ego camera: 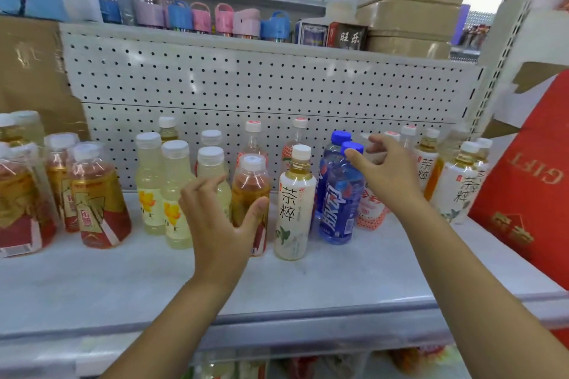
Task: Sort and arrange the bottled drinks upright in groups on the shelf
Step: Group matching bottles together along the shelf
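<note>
Bottled drinks stand upright on the white shelf. My left hand is spread open in front of an amber tea bottle with a red label, its thumb beside that bottle and apart from a white-labelled tea bottle. My right hand hovers with relaxed fingers behind a blue bottle, its thumb near the blue cap; it holds nothing. A second blue bottle stands behind. Pale yellow bottles are grouped to the left, red-gold tea bottles at far left, more white-labelled teas at right.
A red gift bag leans at the shelf's right end. A white pegboard backs the shelf. The upper shelf holds coloured cups and wrapped boxes. Bare shelf surface lies along the front edge.
</note>
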`<state>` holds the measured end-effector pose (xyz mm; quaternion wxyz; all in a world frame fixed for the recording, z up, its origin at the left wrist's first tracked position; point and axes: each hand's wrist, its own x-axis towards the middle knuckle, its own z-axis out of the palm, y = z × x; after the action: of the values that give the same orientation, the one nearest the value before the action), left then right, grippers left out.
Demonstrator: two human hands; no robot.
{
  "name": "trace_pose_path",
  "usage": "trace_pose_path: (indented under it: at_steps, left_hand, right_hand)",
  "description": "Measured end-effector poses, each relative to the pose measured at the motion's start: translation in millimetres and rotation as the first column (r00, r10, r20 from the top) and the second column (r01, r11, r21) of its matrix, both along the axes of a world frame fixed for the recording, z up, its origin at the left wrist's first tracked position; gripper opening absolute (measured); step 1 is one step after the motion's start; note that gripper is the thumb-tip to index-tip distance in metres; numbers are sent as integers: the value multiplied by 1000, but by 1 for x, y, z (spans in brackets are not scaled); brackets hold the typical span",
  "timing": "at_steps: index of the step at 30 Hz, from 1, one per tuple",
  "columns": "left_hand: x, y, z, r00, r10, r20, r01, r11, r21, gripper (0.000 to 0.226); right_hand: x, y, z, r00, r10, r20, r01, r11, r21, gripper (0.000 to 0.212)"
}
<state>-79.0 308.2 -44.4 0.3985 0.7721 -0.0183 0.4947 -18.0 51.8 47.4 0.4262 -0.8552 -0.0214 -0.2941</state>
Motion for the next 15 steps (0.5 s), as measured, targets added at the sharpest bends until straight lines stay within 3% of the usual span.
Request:
trace_pose_path:
  at_steps: [5, 9, 15]
  left_hand:
    - [2, -31, 5, 997, -66, -40, 66, 998, 21, 79]
    - [3, -48, -5, 999, 27, -28, -23, 992, 123, 85]
    - [5, -64, -28, 990, 102, -100, -82, 979, 189, 98]
  right_hand:
    - [-21, -17, -24, 1000, 3, 9, -4, 999, 42, 49]
    - [-25, -34, -38, 997, -71, 21, 69, 993, 101, 37]
    - [-7, -53, -54, 989, -56, -134, 84, 973, 213, 62]
